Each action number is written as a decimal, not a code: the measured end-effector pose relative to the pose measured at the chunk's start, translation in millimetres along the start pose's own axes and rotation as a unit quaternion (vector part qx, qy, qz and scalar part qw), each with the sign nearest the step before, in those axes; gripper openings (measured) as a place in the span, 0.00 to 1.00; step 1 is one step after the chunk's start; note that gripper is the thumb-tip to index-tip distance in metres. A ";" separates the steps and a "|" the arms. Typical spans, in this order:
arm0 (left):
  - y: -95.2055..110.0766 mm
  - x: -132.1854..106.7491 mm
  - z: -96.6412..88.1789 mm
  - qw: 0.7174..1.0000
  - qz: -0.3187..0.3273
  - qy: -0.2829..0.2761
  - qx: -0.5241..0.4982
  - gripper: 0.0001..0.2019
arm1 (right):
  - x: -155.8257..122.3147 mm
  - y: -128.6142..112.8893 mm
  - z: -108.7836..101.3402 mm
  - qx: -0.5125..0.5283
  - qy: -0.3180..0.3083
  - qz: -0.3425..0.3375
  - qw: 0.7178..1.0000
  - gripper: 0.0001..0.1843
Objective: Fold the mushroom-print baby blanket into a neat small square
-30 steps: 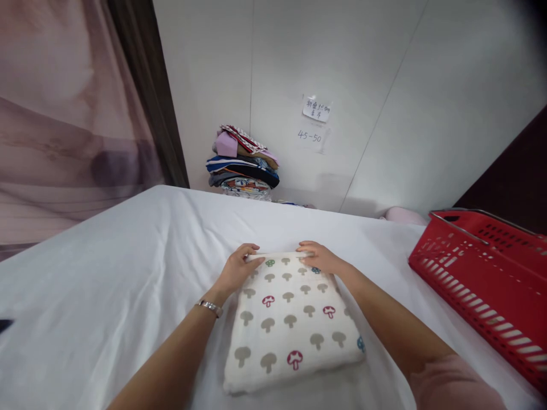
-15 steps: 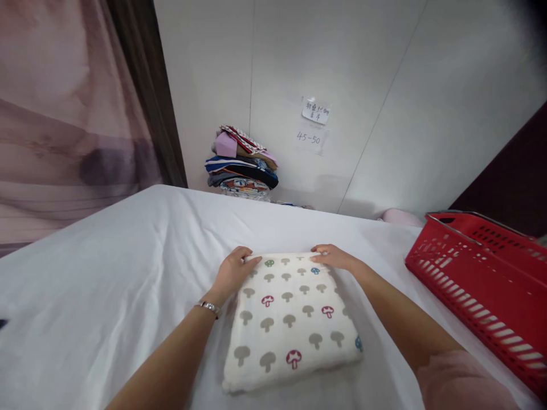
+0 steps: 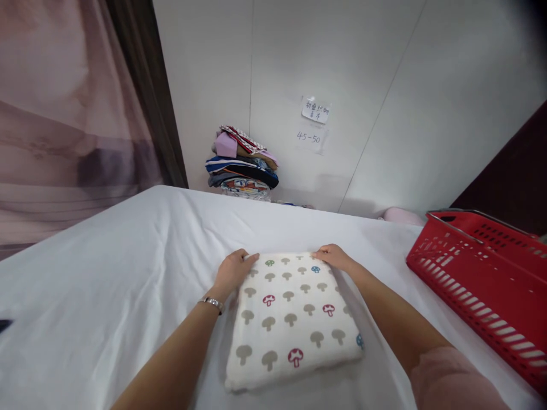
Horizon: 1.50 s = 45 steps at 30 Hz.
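Note:
A folded white muslin blanket (image 3: 294,319) printed with grey, red, blue and green mushrooms lies flat in front of me. At its far left corner, my left hand (image 3: 234,270) pinches the edge, thumb on top and the other fingers underneath or behind. My right hand (image 3: 335,258) grips the far right corner in much the same way, its fingertips partly hidden by the cloth. The near edge of the blanket shows thick, stacked layers. Under it is a white sheet (image 3: 128,273) with soft wrinkles.
To the right stands a red plastic basket (image 3: 482,285) with slotted sides and a metal handle. A pile of folded cloths (image 3: 243,162) rests against the wall at the back. Paper notes (image 3: 315,111) are taped above. A pinkish curtain (image 3: 64,125) hangs at the left.
The blanket and both hands have hardly moved. My left fingers have drawn slightly back over the far left corner, and the grip there looks a little closer.

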<state>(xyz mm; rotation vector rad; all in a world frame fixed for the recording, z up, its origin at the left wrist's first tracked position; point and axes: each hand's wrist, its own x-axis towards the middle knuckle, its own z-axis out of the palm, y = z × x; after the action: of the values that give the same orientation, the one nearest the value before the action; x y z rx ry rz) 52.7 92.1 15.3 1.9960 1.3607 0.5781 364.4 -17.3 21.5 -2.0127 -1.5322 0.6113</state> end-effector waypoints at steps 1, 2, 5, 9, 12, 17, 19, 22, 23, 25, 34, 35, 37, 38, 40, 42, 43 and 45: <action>-0.2 -0.1 0.3 1.000 0.005 0.003 -0.011 0.18 | -0.6 -1.6 -0.3 0.001 -0.002 0.003 1.000 0.22; -0.4 -0.3 0.5 1.000 0.012 0.007 -0.021 0.18 | -1.6 -3.0 -0.6 0.007 -0.002 0.004 1.000 0.22; -1.1 -1.8 0.9 0.997 0.043 0.024 -0.052 0.15 | -6.9 -6.0 -0.7 0.041 0.000 -0.013 0.999 0.21; -4.3 -3.3 1.5 0.992 0.072 0.034 -0.094 0.13 | -18.3 -7.7 1.3 0.064 0.029 -0.049 0.996 0.14; -8.5 -3.0 2.5 0.988 0.089 0.026 -0.123 0.10 | -28.3 -8.9 3.1 0.016 0.069 -0.123 0.990 0.09; -14.5 -0.3 5.0 0.980 0.139 0.031 -0.138 0.05 | -41.6 -6.3 9.4 -0.036 0.111 -0.199 0.973 0.05; -16.1 0.8 5.7 0.976 0.165 0.038 -0.136 0.06 | -44.2 -4.1 12.5 -0.039 0.118 -0.202 0.971 0.06; -17.5 1.7 6.0 0.970 0.197 0.042 -0.135 0.07 | -45.2 -3.3 14.5 -0.041 0.121 -0.191 0.973 0.08; -17.6 1.8 6.0 0.969 0.201 0.041 -0.135 0.07 | -45.1 -4.1 14.0 -0.041 0.117 -0.179 0.976 0.09; -17.9 2.0 6.0 0.969 0.204 0.035 -0.138 0.06 | -44.4 -7.0 11.3 -0.042 0.100 -0.146 0.983 0.13; -22.9 3.9 7.9 0.962 0.231 0.028 -0.143 0.06 | -30.1 -25.6 -11.9 -0.084 -0.029 -0.128 0.988 0.19; -22.9 3.9 7.8 0.962 0.231 0.029 -0.140 0.06 | -28.5 -28.0 -14.5 -0.099 -0.043 -0.138 0.985 0.18; -22.0 3.5 7.3 0.964 0.229 0.029 -0.135 0.06 | -25.8 -33.3 -19.5 -0.129 -0.074 -0.154 0.977 0.18; -21.1 3.1 7.0 0.964 0.228 0.029 -0.134 0.06 | -24.6 -36.0 -21.8 -0.142 -0.089 -0.157 0.973 0.18; -18.9 2.0 6.0 0.964 0.227 0.030 -0.133 0.06 | -22.4 -41.3 -26.0 -0.169 -0.115 -0.144 0.968 0.18; -16.3 0.6 4.6 0.965 0.226 0.032 -0.131 0.06 | -20.3 -45.5 -29.4 -0.194 -0.127 -0.111 0.966 0.16; -15.0 -0.2 3.9 0.966 0.223 0.034 -0.128 0.06 | -19.3 -46.9 -30.7 -0.203 -0.129 -0.094 0.966 0.15; -12.3 -1.5 2.2 0.972 0.201 0.039 -0.112 0.06 | -17.4 -47.7 -32.5 -0.207 -0.127 -0.074 0.967 0.10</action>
<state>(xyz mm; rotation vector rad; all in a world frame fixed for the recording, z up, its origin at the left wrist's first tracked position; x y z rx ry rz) 45.7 93.2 4.9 2.0841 0.8848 0.9578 346.2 -28.4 77.9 -2.1505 -2.0875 0.5400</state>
